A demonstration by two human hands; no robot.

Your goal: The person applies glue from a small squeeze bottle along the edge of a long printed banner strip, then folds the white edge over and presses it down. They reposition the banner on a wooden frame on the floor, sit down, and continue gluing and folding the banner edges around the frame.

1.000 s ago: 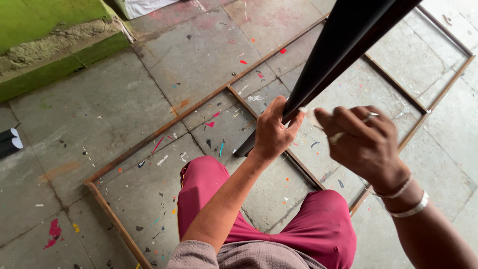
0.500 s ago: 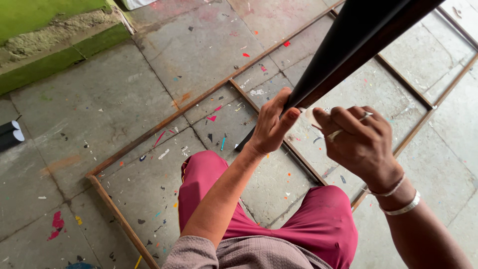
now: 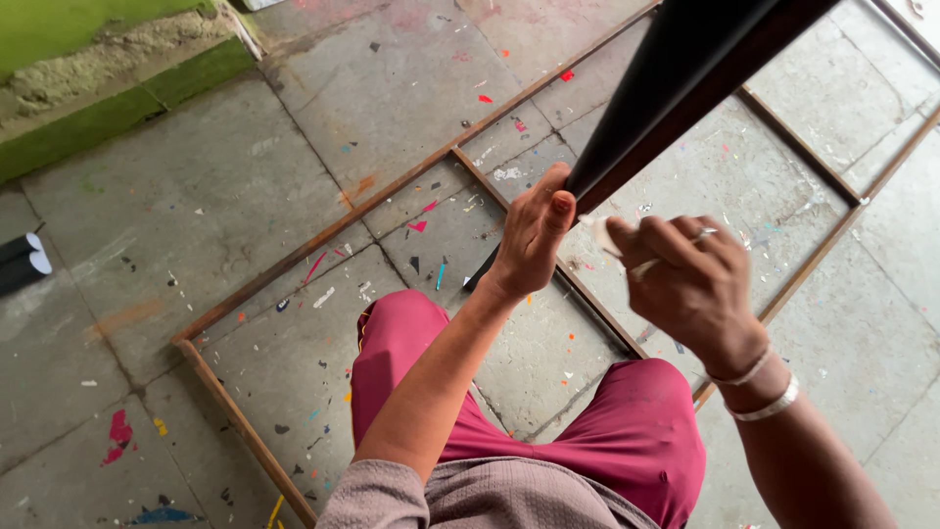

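2 bare hands are working at the lower end of a long black roll (image 3: 676,88), which is slanting down from the upper right of the frame toward a paint-flecked stone floor (image 3: 294,147). The left hand (image 3: 534,235) is wrapping its fingers (image 3: 560,201) around the roll's lower part, thumb pressing against the edge, while the dark tip (image 3: 480,279) is poking out below the wrist, just above the floor. The right hand (image 3: 690,284), wearing a ring and 2 bangles (image 3: 764,392), is curling its fingers together and pinching a small pale scrap (image 3: 602,232) just beside the roll — whether that scrap is tape or paper cannot be told.

The person is crouching in magenta trousers (image 3: 627,441) over a thin rusty metal frame (image 3: 411,181) lying flat on the floor, its bars dividing the slabs into panels. Coloured paper offcuts (image 3: 421,225) are scattering the ground.

The risks here are looking plain: only 1 hand is bearing the roll, so a loosened grip could be letting it slide down and strike the frame or floor, denting its end. The pinched scrap is looking light enough to slip free — and the frame's bars, sitting close to the feet, could be catching a shifting foot. 2 more dark rolls (image 3: 22,260) are lying well apart at the left edge.
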